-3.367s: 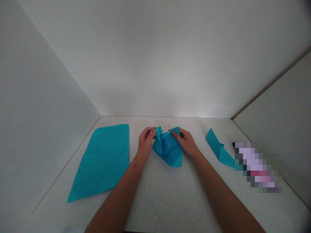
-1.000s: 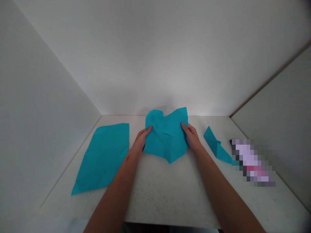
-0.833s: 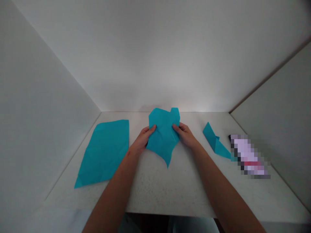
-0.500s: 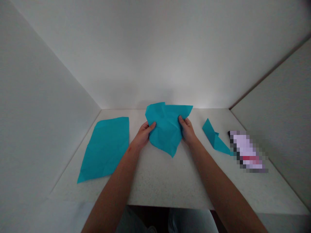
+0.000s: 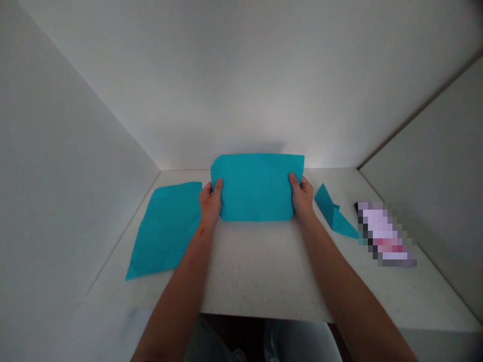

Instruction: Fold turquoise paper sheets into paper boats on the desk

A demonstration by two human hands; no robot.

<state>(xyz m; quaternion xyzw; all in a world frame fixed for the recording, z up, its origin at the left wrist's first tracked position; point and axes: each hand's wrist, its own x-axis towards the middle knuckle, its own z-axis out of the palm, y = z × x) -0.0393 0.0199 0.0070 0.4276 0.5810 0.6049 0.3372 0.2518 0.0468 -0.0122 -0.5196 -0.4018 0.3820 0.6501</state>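
A teal sheet of paper (image 5: 256,188) is stretched out between my two hands, above the far part of the white table. My left hand (image 5: 211,200) pinches its left edge, thumb on top and fingers behind. On the opposite edge, my right hand (image 5: 302,196) grips the sheet the same way. The paper looks nearly flat, with a bent or cut corner at the upper left. What the fingers do behind the sheet is hidden.
Another teal sheet (image 5: 166,229) lies on the white table (image 5: 260,281) to the left. A folded teal paper piece (image 5: 334,213) rests on the right, beside a pixelated flat object (image 5: 383,234). White walls (image 5: 241,80) enclose the back and sides.
The held paper was crumpled and angled; now it is pulled nearly flat and wide. My left hand has moved left and my right hand slightly right.
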